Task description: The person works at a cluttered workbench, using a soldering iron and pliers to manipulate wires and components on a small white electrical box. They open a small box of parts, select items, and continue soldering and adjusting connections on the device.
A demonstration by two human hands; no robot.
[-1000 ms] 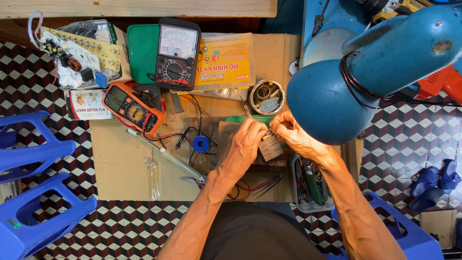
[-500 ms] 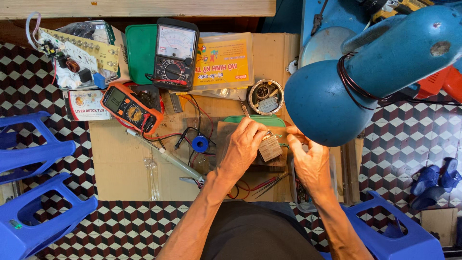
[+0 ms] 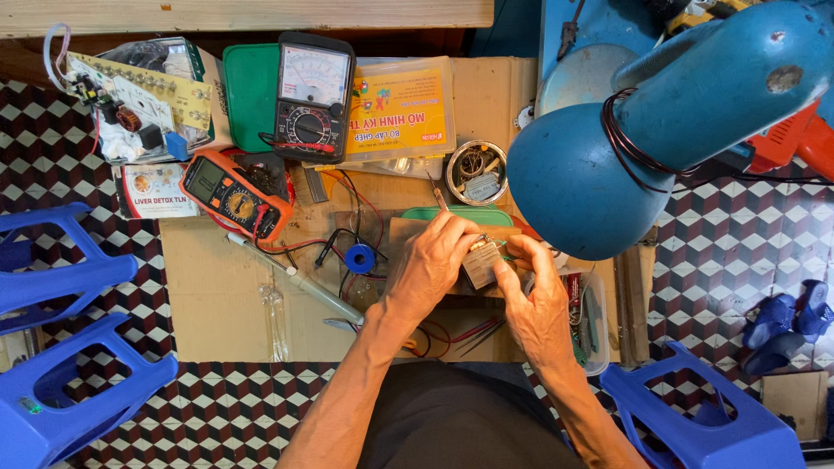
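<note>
— So, what do the hands hold?

— Both grip a small tan block-shaped part (image 3: pixel 480 263) above the cardboard sheet (image 3: pixel 217 295) on the floor. The left hand (image 3: pixel 432 265) is clamped on its left side, the right hand (image 3: pixel 532 300) pinches its right edge.

— And around them?

— An orange multimeter (image 3: pixel 233 194) lies to the left, a black analogue meter (image 3: pixel 313 95) behind it, a blue lamp shade (image 3: pixel 591 169) hangs just right of the hands, and blue plastic stools (image 3: pixel 61 347) stand at the left.
</note>
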